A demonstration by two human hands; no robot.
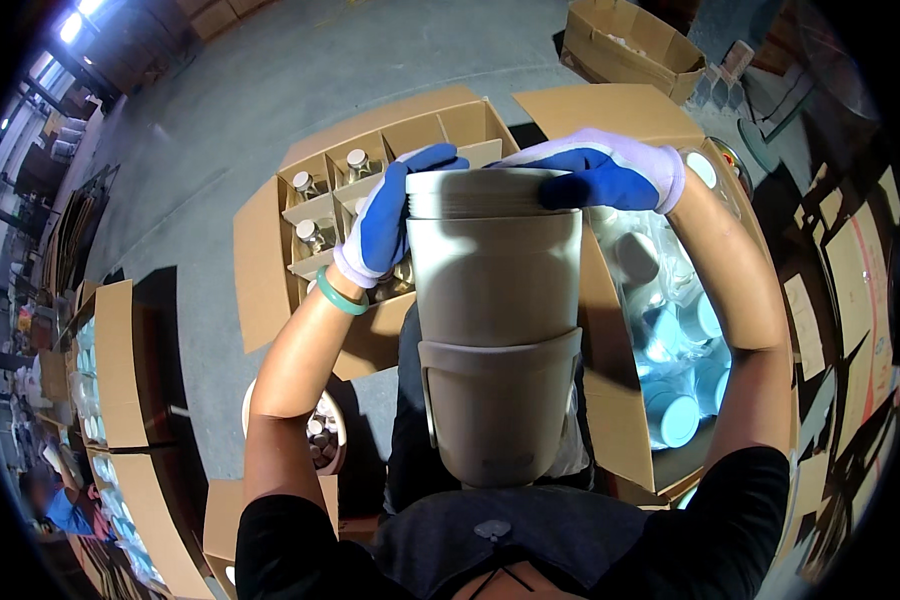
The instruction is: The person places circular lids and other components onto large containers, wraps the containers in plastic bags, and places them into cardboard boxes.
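A tall stack of nested white plastic buckets [495, 280] stands upright in front of my body, with ribbed rims at its top. On the left side of the top rim is my left hand [385, 215], gloved in blue and white, its fingers hooked over the edge. My right hand [605, 172], in a matching glove, grips the right side of that rim with its fingers bent round it. The inside of the buckets is hidden from this angle. A teal band circles my left wrist.
Beyond my left hand is a divided carton [262, 262] with several white-capped glass bottles [312, 234]. An open carton [610, 420] at right holds light-blue and white containers [672, 415] in plastic. A tub of small caps [320, 440] sits lower left; more cartons [120, 365] line the left.
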